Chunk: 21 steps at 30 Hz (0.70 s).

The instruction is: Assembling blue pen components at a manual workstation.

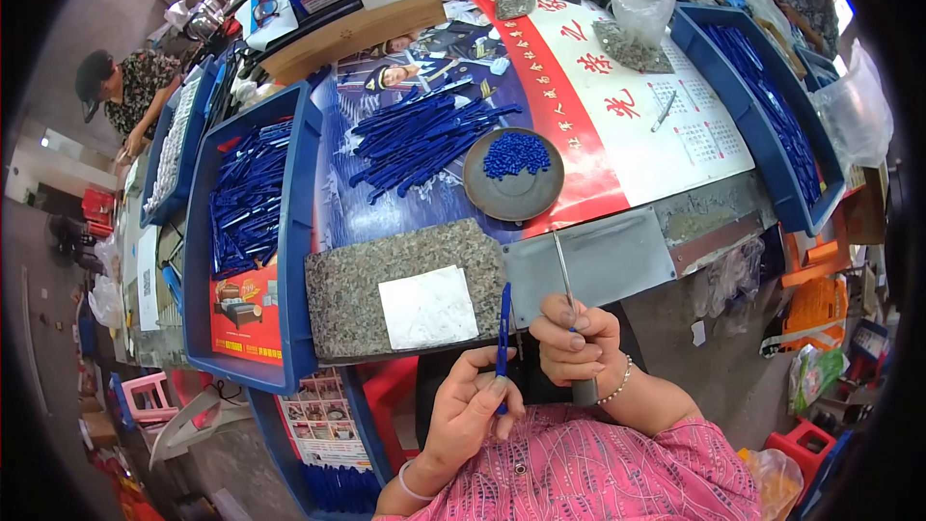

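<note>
Close to my body, my left hand (pixel 473 403) is closed around a slim blue pen (pixel 503 323), which stands nearly upright with its upper end above the fingers. Just to the right, my right hand (pixel 582 345) grips a thin metal rod tool (pixel 562 265) with a grey handle (pixel 585 392), its shaft pointing up and away. A tiny bit of blue shows at the right fingertips; its kind is too small to make out. Beyond the hands, a round dish (pixel 511 201) holds many small blue pieces (pixel 518 152). Beside it lies a loose pile of blue pen parts (pixel 415 140).
A blue tray (pixel 301 222) of pen parts stands at left, another blue tray (pixel 810 125) at right. A white paper pad (pixel 427 307) lies on a granite slab (pixel 338 289), beside a grey metal plate (pixel 593 260). Another person (pixel 135 96) is at far left.
</note>
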Tool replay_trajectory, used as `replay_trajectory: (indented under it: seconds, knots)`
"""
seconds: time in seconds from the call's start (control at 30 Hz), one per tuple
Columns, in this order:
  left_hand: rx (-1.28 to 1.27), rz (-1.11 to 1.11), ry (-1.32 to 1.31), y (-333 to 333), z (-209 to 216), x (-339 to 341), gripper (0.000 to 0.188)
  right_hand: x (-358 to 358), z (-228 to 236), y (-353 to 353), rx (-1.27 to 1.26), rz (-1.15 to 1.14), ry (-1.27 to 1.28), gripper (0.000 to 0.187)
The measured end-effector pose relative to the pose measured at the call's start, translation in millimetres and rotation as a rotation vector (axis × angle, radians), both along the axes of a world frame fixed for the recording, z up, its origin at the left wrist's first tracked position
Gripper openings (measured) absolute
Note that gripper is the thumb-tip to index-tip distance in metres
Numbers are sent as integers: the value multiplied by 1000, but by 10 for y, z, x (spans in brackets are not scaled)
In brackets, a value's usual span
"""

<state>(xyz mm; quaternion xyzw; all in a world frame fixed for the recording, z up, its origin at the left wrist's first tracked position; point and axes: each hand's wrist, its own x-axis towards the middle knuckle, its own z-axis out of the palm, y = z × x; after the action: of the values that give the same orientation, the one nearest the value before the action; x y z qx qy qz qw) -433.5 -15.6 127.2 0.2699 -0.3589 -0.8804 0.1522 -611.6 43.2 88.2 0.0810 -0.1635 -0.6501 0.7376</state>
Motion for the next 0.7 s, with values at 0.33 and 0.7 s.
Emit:
replay_trajectory:
  seconds: [0.33, 0.7]
  knots:
    - [-10, -4, -23, 78, 3, -51, 33, -21, -41, 81, -20, 5, -40, 8]
    - [-17, -8, -14, 91, 14, -66, 34, -17, -17, 89, -31, 39, -72, 10]
